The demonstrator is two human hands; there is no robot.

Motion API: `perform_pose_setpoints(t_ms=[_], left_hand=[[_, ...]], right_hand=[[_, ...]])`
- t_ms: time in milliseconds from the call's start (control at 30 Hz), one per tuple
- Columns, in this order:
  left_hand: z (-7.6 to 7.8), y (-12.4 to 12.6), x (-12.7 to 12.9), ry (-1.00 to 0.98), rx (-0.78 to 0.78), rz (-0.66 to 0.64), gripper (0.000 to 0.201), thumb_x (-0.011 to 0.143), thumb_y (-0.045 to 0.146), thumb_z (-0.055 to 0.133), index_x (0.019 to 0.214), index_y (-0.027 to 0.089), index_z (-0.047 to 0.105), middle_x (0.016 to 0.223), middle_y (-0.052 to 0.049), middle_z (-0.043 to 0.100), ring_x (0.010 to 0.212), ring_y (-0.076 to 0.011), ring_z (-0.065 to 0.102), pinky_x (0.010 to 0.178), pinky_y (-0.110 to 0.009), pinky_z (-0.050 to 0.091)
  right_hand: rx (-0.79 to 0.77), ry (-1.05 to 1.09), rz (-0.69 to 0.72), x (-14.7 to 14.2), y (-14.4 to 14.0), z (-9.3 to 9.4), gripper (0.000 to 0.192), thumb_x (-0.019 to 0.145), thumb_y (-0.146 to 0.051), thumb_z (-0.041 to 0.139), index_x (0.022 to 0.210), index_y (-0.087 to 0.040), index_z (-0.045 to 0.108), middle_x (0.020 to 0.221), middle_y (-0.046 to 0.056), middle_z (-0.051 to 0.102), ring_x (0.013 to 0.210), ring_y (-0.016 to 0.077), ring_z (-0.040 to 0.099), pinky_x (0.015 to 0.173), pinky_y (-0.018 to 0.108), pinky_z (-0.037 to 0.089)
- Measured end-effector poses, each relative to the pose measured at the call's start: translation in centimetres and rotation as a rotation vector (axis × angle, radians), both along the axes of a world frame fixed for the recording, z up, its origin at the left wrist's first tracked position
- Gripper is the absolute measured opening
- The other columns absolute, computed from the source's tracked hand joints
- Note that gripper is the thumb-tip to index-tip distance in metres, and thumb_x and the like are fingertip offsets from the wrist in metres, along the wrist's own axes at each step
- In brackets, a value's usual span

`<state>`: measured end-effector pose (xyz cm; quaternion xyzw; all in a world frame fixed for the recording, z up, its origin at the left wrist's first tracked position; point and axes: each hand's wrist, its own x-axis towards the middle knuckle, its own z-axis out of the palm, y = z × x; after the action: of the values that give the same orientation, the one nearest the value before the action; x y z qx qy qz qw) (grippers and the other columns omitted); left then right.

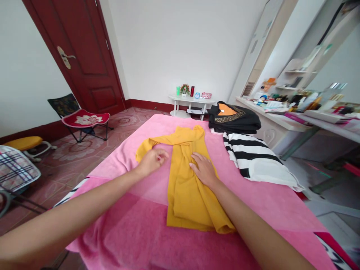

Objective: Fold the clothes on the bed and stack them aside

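A mustard-yellow garment (187, 180) is spread on a pink blanket (140, 232) covering the bed, with both hands laid at it.

The right hand (204, 168) is pressed flat, fingers extended, on the garment's middle; nothing is grasped. The left hand (152, 160) is loosely curled at nine o'clock of the garment, beside its folded sleeve (157, 142); whether cloth is pinched in that grip cannot be told. A black-and-white striped garment (253, 157) is seen at three o'clock, and a folded black top (234, 118) at one o'clock.
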<state>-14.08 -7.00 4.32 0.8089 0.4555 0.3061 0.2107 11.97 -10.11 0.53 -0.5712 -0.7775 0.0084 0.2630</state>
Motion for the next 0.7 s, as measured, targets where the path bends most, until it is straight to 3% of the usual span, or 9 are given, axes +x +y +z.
perform_pose_setpoints(t_ms=[100,133,200,333,400,467,500,600,700], left_hand=[[0.2,4.2,-4.2,0.138,0.142,0.513,0.036,0.074,0.024,0.057,0.110,0.018,0.058,0.112,-0.009,0.063,0.105,-0.0228,0.057,0.089,-0.033,0.044],[0.0,5.3,-5.4,0.185,0.087,0.604,0.044,0.073,0.031,0.060,0.115,0.017,0.055,0.114,-0.010,0.062,0.105,-0.0239,0.057,0.086,-0.032,0.044],[-0.4,6.7,-7.1,0.277,-0.082,0.630,0.052,0.070,0.045,0.064,0.114,0.017,0.056,0.106,-0.009,0.064,0.096,-0.0240,0.060,0.073,-0.028,0.045],[0.1,7.1,-7.1,0.395,-0.176,0.476,0.033,0.072,0.050,0.060,0.081,0.018,0.064,0.072,-0.001,0.064,0.070,-0.0192,0.060,0.054,-0.024,0.034],[2.1,6.3,-5.4,0.334,-0.140,0.476,0.030,0.073,0.048,0.060,0.071,0.018,0.062,0.063,0.001,0.059,0.062,-0.0173,0.057,0.050,-0.024,0.031],[5.2,4.5,-2.8,0.180,-0.126,0.450,0.030,0.071,0.046,0.062,0.068,0.016,0.061,0.059,0.001,0.056,0.058,-0.0149,0.054,0.049,-0.023,0.031],[6.9,3.3,-1.3,0.073,-0.123,0.389,0.031,0.070,0.047,0.063,0.069,0.016,0.061,0.059,0.002,0.056,0.056,-0.0135,0.053,0.049,-0.022,0.032],[10.6,-1.2,3.3,-0.172,-0.189,0.015,0.040,0.067,0.054,0.066,0.079,0.016,0.062,0.067,0.001,0.060,0.057,-0.0109,0.054,0.051,-0.020,0.039],[9.9,-4.9,6.7,-0.111,-0.473,-0.247,0.045,0.074,0.060,0.056,0.075,0.015,0.061,0.066,0.000,0.061,0.051,-0.0109,0.056,0.047,-0.021,0.042]], right_hand=[[0.007,0.000,-0.004,0.0,-0.3,0.1,0.039,0.090,-0.034,0.044,0.127,-0.021,0.051,0.135,0.009,0.050,0.122,0.0234,0.045,0.101,0.040,0.034],[0.008,0.001,-0.004,0.0,-0.3,0.2,0.039,0.090,-0.034,0.044,0.127,-0.022,0.051,0.135,0.009,0.050,0.122,0.0234,0.046,0.100,0.040,0.035],[0.010,0.007,-0.003,-0.1,-0.4,0.3,0.038,0.090,-0.033,0.044,0.126,-0.022,0.052,0.134,0.009,0.051,0.121,0.0231,0.046,0.100,0.039,0.035],[0.020,0.053,-0.001,0.1,-0.2,0.2,0.036,0.090,-0.033,0.045,0.122,-0.022,0.055,0.132,0.008,0.052,0.121,0.0222,0.047,0.101,0.039,0.035],[0.034,0.107,0.006,0.3,-0.1,0.0,0.033,0.090,-0.033,0.044,0.118,-0.021,0.057,0.130,0.009,0.054,0.120,0.0217,0.048,0.102,0.038,0.035],[0.051,0.196,0.019,0.5,0.0,-0.2,0.032,0.091,-0.035,0.042,0.114,-0.021,0.059,0.124,0.009,0.057,0.116,0.0209,0.050,0.101,0.037,0.037],[0.060,0.255,0.020,0.6,0.1,-0.3,0.032,0.091,-0.036,0.041,0.112,-0.021,0.059,0.120,0.009,0.059,0.114,0.0207,0.052,0.099,0.037,0.038],[0.065,0.517,-0.028,1.2,0.2,-0.5,0.036,0.093,-0.042,0.035,0.108,-0.020,0.059,0.109,0.009,0.063,0.101,0.0204,0.058,0.092,0.035,0.044],[0.043,0.763,-0.091,2.0,0.1,-0.4,0.044,0.093,-0.050,0.029,0.104,-0.019,0.059,0.097,0.007,0.066,0.087,0.0200,0.060,0.082,0.034,0.048]])
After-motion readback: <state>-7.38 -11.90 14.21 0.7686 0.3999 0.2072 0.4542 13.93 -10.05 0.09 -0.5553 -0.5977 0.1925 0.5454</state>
